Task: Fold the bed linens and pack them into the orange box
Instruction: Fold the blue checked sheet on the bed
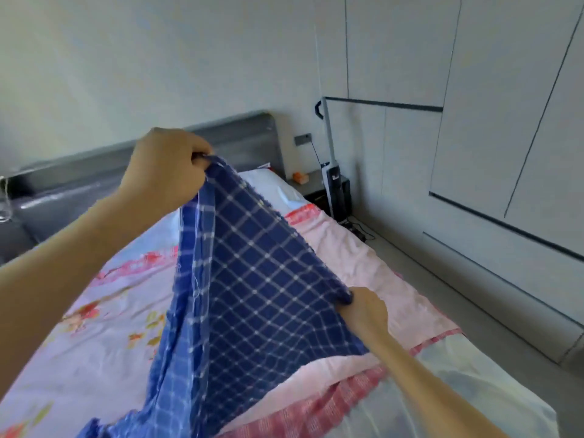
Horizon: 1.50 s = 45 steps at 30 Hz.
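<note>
Head view: the fingers point(196, 147) of the left hand point(164, 167) are curled tight round the top corner of a blue checked cloth point(259, 279), holding it raised in front of the grey headboard point(240, 137). Lower and to the right, the right hand point(363, 309) pinches another corner of the same cloth, its fingers point(356, 294) closed on the bunched edge. Between the two hands the upper edge of the cloth runs taut on a slant. Below it the fabric hangs in a wide panel with a doubled fold down the left side, its lower part reaching out of view at the bottom edge.

Under the cloth lies the bed point(493, 403), covered by a pale floral sheet point(94, 327) on the left and a pink blanket point(363, 257) with a red woven border on the right. A white pillow point(268, 183) sits at the head.

Just beside the bed stands a dark nightstand point(314, 188) with a small orange object point(300, 178) on top; what it is cannot be told. An upright vacuum cleaner point(333, 175) stands beside it, against the pale cabinet wall point(474, 137).
</note>
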Each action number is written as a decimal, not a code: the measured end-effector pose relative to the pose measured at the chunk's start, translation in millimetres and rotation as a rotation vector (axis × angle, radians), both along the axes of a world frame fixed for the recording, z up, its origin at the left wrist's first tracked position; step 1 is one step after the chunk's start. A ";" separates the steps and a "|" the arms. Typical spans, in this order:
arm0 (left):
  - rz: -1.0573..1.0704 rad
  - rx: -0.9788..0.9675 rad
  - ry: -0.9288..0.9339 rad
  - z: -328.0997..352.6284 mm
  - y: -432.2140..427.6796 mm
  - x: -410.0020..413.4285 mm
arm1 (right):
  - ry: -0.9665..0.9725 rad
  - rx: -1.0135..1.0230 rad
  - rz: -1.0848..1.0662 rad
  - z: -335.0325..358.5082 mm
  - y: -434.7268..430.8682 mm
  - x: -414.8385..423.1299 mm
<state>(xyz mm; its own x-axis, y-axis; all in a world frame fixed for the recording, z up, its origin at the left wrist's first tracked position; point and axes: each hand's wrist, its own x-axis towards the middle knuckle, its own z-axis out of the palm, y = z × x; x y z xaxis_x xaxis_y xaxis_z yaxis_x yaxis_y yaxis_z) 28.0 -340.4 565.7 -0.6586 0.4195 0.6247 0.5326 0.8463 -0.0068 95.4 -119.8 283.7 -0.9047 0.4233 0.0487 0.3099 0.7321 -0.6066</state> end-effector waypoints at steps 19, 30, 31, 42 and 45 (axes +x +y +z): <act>0.716 0.194 0.348 169.1 -240.5 31.7 | 0.810 0.387 -0.037 384.5 -23.0 -36.1; 0.667 0.207 0.236 158.3 -305.5 2.5 | 0.799 -0.594 0.436 430.0 -26.4 -38.1; 0.644 0.247 0.200 165.5 -313.5 -3.6 | 0.782 -0.643 0.509 438.1 -23.6 -36.1; 0.590 0.925 -0.639 116.1 -305.6 -106.6 | 0.383 -0.338 0.325 387.7 -32.8 -219.5; 0.659 1.031 -0.735 43.9 -295.7 -147.3 | 0.208 -0.546 0.223 304.4 -69.1 -266.3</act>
<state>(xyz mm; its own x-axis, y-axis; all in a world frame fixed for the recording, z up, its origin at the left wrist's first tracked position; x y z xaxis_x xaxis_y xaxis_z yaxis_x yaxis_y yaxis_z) -119.4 -636.1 609.6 -0.8539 -0.5096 -0.1055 -0.3404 0.3937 0.8539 -171.0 -188.9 588.1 -0.9689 0.2390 0.0634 0.0204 0.3327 -0.9428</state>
